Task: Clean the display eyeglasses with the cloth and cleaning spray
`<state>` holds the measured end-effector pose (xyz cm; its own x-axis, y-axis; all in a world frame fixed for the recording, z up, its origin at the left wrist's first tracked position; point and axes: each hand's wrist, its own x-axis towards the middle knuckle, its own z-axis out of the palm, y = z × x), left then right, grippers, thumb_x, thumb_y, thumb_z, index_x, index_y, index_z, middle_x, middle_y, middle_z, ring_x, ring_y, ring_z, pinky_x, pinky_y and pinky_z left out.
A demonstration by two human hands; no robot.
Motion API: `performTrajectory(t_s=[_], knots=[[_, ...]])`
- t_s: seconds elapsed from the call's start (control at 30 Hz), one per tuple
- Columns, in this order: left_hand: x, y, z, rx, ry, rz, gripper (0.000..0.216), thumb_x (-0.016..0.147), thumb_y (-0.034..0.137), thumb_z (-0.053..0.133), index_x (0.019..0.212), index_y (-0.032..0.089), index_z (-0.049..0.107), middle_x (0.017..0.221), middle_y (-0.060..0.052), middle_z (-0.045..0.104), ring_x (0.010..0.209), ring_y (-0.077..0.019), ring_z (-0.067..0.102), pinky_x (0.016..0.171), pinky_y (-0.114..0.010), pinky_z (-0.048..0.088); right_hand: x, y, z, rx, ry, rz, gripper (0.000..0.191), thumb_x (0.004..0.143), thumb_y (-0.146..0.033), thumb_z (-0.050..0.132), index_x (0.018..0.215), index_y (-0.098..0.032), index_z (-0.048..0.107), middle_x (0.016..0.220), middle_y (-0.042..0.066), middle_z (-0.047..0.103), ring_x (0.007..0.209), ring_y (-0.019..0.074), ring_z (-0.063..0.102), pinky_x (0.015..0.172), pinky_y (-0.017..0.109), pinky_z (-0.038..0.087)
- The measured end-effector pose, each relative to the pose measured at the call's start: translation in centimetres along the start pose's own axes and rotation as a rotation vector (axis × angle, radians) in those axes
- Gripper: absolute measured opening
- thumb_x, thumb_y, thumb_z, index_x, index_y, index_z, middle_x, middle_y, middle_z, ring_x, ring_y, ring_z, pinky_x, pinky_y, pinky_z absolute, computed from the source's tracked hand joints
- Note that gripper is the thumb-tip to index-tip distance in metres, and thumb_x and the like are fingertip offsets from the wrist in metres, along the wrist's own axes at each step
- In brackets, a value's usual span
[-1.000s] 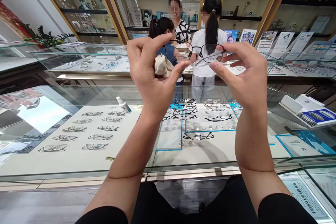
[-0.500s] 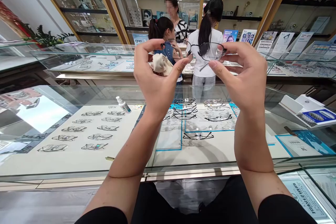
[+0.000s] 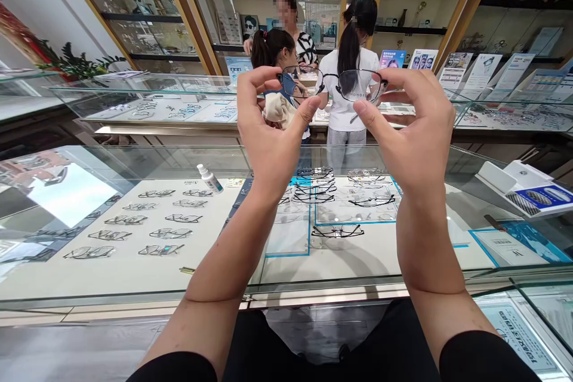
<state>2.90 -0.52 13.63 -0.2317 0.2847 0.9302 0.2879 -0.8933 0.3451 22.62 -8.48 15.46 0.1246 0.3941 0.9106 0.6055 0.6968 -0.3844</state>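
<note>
A pair of thin dark-framed eyeglasses (image 3: 330, 76) is raised above the glass counter, held between both hands. At its left end, my left hand (image 3: 273, 131) grips the frame with the fingers, and a crumpled cream cloth (image 3: 279, 110) is tucked in that same palm. The other end is pinched by my right hand (image 3: 409, 113), with the thumb below the right lens. Below the hands, several more eyeglasses (image 3: 338, 231) lie in the counter. Parts of the temples are hidden by the fingers.
The glass counter (image 3: 215, 283) spans the front. A white spray bottle (image 3: 209, 178) stands on its left part, an open white box (image 3: 526, 188) at right. Several people, one in a white T-shirt (image 3: 351, 89), are at a second display counter (image 3: 188, 122) beyond.
My left hand and the cloth have shifted slightly right, and the eyeglasses have tilted a little. A person behind has moved slightly left, with a hand now showing.
</note>
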Motion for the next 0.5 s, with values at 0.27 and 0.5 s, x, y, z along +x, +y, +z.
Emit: performTrajectory(t_s=[0.27, 0.5], knots=[[-0.26, 0.27, 0.48, -0.021, 0.012, -0.029, 0.061, 0.079, 0.079, 0.084, 0.119, 0.037, 0.064, 0.12, -0.005, 0.065, 0.119, -0.0312, 0.065, 0.099, -0.054, 0.053, 0.14, 0.53, 0.14, 0.014, -0.003, 0.008, 0.035, 0.095, -0.063, 0.078, 0.12, -0.038, 0.074, 0.122, 0.008, 0.074, 0.112, 0.0312, 0.075, 0.068, 0.037, 0.065], [-0.29, -0.37, 0.94, -0.022, 0.044, -0.016, 0.07, 0.076, 0.083, 0.084, 0.12, 0.034, 0.062, 0.121, -0.006, 0.064, 0.12, -0.032, 0.065, 0.105, -0.056, 0.053, 0.13, 0.89, 0.13, 0.062, -0.048, 0.046, 0.039, 0.095, -0.064, 0.078, 0.122, -0.036, 0.072, 0.13, 0.01, 0.074, 0.127, 0.0328, 0.069, 0.077, 0.037, 0.067]])
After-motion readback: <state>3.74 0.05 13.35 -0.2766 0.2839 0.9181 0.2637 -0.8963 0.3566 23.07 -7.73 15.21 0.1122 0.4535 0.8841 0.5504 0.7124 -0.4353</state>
